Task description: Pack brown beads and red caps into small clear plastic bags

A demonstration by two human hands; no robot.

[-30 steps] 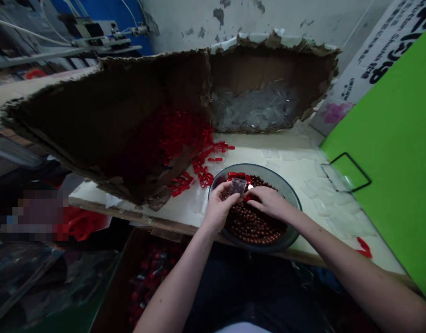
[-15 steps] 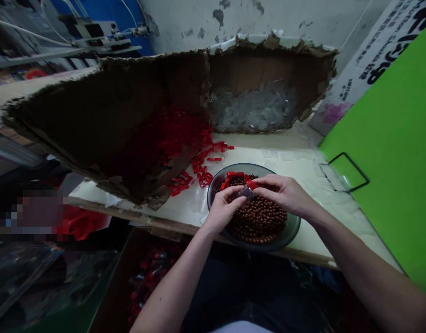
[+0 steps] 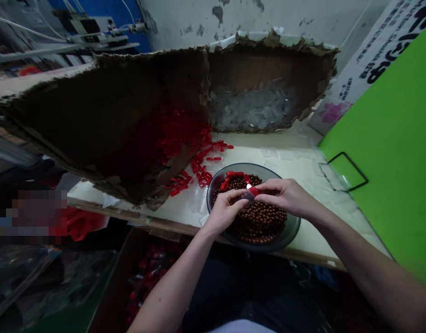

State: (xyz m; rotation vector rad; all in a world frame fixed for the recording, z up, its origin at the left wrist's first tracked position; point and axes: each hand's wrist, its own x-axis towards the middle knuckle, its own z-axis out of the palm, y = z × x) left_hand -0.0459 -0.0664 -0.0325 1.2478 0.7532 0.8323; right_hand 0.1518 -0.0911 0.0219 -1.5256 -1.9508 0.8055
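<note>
Over a grey bowl (image 3: pixel 293 231) full of brown beads (image 3: pixel 265 222), both hands meet at one small container. My left hand (image 3: pixel 224 208) pinches its clear body (image 3: pixel 248 197), which looks dark inside. The fingers of my right hand (image 3: pixel 280 194) are closed on the red cap (image 3: pixel 253 191) at the body's right end. Cap and body touch; whether the cap is fully seated I cannot tell. Several red caps (image 3: pixel 230 175) lie on the beads at the bowl's far side.
A torn cardboard box (image 3: pixel 74 111) behind the bowl has red caps (image 3: pixel 174 129) in its left part and clear plastic pieces (image 3: pixel 251 108) in its right. Caps spill onto the white tabletop (image 3: pixel 296 152). A green panel (image 3: pixel 390 175) stands at right; below the table edge is a box of red-capped containers (image 3: pixel 150 268).
The red cap, earlier at the clear body's upper right, now sits lower against its end. Both hands have barely moved. The view has shifted slightly.
</note>
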